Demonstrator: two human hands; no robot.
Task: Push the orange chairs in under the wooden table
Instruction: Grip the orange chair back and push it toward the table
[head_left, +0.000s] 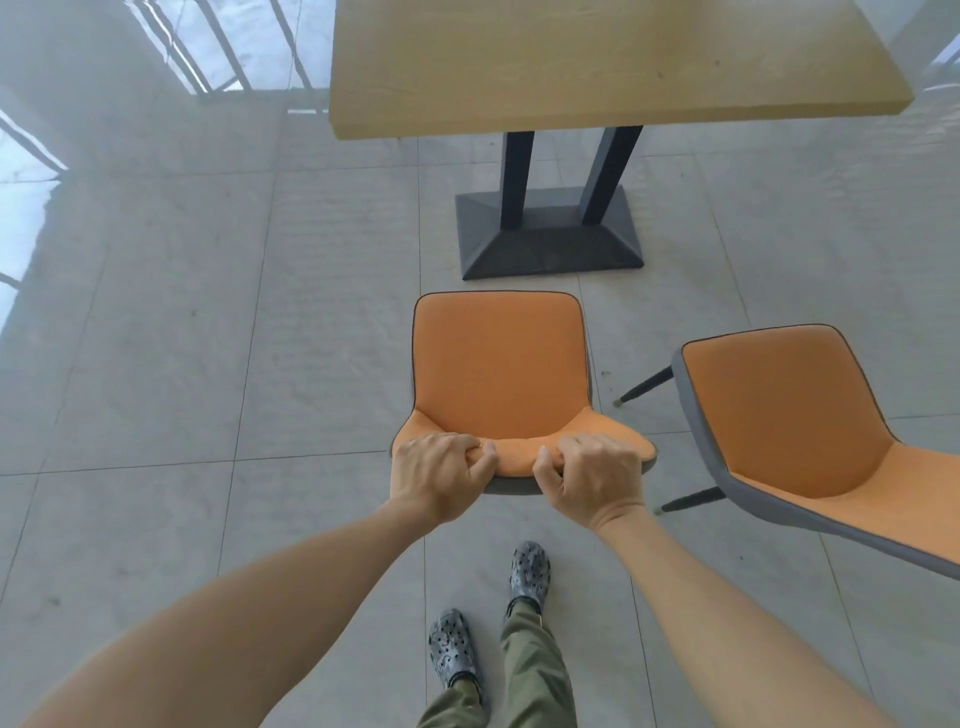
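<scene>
An orange chair with a grey shell stands in front of me, its seat facing the wooden table. My left hand and my right hand are both closed over the top edge of its backrest, side by side. The seat's front edge lies just short of the table's black base, outside the tabletop. A second orange chair stands to the right, turned at an angle, away from the table.
The floor is pale grey tile. Two black posts carry the table on its wide base. Windows with dark bars line the far left. My feet in patterned clogs stand behind the chair.
</scene>
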